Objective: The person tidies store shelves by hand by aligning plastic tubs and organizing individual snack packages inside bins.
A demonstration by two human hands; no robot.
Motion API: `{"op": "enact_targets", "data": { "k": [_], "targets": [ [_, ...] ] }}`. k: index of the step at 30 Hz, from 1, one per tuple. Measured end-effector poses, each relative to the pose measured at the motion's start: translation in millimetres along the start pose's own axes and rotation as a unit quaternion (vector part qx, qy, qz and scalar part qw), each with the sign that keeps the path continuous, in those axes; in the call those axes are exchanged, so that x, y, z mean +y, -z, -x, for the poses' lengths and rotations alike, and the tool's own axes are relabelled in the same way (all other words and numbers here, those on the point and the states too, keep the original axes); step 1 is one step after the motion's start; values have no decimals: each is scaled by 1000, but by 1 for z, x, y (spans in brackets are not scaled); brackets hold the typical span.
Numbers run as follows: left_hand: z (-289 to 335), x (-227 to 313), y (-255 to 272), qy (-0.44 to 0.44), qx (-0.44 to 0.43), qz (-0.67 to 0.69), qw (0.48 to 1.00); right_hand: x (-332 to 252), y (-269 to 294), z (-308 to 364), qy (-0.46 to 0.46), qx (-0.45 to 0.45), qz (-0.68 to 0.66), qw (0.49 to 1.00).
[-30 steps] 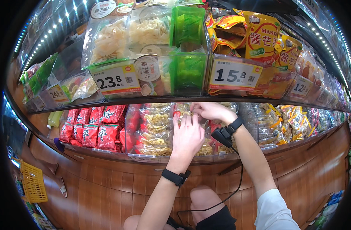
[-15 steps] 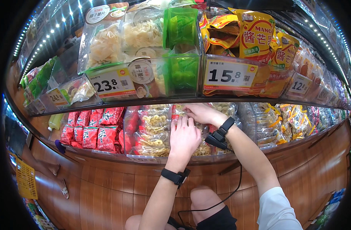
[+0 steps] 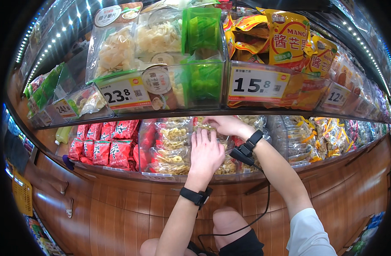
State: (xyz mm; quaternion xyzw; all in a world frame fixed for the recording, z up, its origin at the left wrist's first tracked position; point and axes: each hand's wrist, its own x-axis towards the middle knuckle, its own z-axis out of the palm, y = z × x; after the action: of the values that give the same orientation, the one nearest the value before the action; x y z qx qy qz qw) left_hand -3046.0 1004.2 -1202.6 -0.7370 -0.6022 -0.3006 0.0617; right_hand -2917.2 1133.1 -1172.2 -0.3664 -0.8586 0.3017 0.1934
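Note:
My left hand (image 3: 206, 155) lies on clear bags on the lower shelf, fingers stretched out and apart. Just beyond its fingertips, my right hand (image 3: 230, 127) reaches left under the upper shelf edge, with its bent fingers closed on a clear bag of dried fruit slices (image 3: 200, 126). The fingertips are partly hidden, and the bag shows only in part. Left of my hands are stacked clear bags of pale yellow dried slices (image 3: 170, 147). More clear bags (image 3: 226, 167) lie beneath and beside my left hand.
Red packets (image 3: 103, 147) fill the shelf to the left. Wrapped snacks (image 3: 330, 136) lie to the right. The upper shelf's clear front (image 3: 204, 89), holding chips and yellow pouches (image 3: 287, 40), overhangs my hands. A black cable (image 3: 268, 200) hangs from my right wrist. At left are a person's legs (image 3: 50, 181) and a yellow basket (image 3: 22, 194).
My right hand has shifted slightly left and up over the bag, and the red patch near its fingers is less visible. My left hand has barely moved. The person's legs at left have shifted.

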Motion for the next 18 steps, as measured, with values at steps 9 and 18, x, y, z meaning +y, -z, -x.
{"op": "enact_targets", "data": {
  "k": [9, 18],
  "targets": [
    [-2, 4, -1, -25, 29, -40, 998, -6, 7, 5, -56, 35, 193, 979],
    [-2, 0, 1, -30, 32, -27, 999, -15, 9, 6, -15, 34, 185, 982]
  ]
}}
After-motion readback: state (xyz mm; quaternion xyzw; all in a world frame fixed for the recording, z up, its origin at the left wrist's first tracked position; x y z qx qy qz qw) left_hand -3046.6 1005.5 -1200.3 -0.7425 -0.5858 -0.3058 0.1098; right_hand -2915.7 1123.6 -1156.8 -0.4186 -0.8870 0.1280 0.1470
